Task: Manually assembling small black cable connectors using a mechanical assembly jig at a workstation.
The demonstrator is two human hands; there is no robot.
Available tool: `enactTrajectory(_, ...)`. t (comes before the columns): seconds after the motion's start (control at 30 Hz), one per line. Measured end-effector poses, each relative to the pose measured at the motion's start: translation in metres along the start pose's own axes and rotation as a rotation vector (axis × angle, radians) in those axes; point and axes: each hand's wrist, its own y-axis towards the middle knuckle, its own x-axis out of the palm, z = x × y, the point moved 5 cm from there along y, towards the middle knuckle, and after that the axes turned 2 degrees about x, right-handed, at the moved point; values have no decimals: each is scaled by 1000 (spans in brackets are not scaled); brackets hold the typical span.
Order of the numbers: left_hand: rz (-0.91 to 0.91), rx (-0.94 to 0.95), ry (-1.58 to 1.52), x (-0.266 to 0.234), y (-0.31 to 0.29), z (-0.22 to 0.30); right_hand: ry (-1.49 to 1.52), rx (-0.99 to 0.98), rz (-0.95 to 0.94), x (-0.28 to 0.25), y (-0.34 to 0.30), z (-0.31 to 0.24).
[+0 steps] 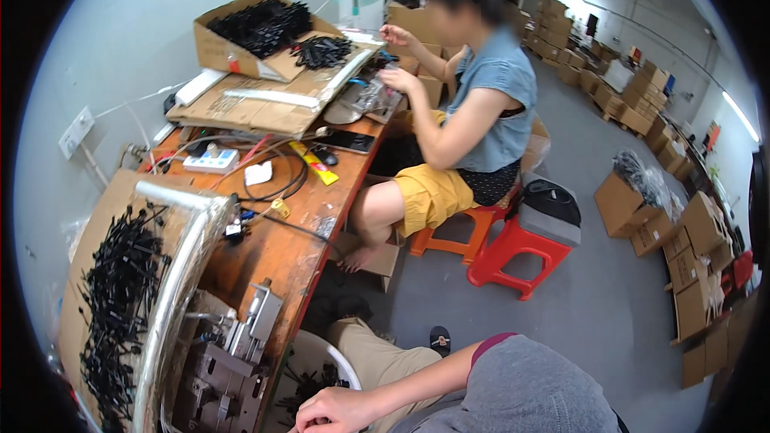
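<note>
My right hand (334,410) comes in at the lower edge, next to a white bucket (346,359) that holds black parts (311,385). Its fingers are curled together; a dark spot shows between them, too small to name. My left hand is out of view. Left of the bucket, a metal fixture (233,353) with a clamp-like slide sits on the wooden table (277,261). Beyond it, many thin black parts (120,305) with small heads lie heaped on a cardboard sheet (204,200) edged with clear tape.
A co-worker (473,96) sits farther along the table, hands raised over small parts. An open carton (212,48) of black parts, a power strip (212,160), cables and a yellow packet (314,163) are on the table. Red stool (521,252) and stacked cartons (694,273) stand right.
</note>
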Motion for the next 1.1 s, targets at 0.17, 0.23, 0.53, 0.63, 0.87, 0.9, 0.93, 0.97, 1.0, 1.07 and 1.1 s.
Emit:
enactTrajectory(0.17,115,-88,-32,4,-3,-10,-123,15,-37,4,-9,1)
enactTrajectory(0.23,184,-70,34,-3,-5,-8,-248,-30,-50,3,-13,-7)
enactTrajectory(0.53,443,-3,77,-8,-30,-22,-198,183,-189,25,-27,16)
enactTrajectory(0.63,414,-96,-118,12,-45,-51,-210,107,-230,39,-31,26)
enactTrajectory(0.87,130,-509,-400,112,-70,-132,-246,166,-230,42,-36,40)
enactTrajectory(0.9,77,-579,-373,121,-73,-136,-231,181,-242,40,-36,41)
enactTrajectory(0.93,35,-597,-344,129,-74,-138,-219,200,-252,38,-36,40)
enactTrajectory(0.97,9,-570,-310,133,-73,-139,-205,214,-260,37,-37,42)
enactTrajectory(1.0,-12,-533,-266,139,-72,-142,-191,229,-268,35,-38,45)
enactTrajectory(1.07,-31,-451,-197,147,-68,-144,-144,268,-282,30,-40,49)
enactTrajectory(1.1,-34,-415,-168,150,-65,-144,-111,294,-293,28,-40,50)
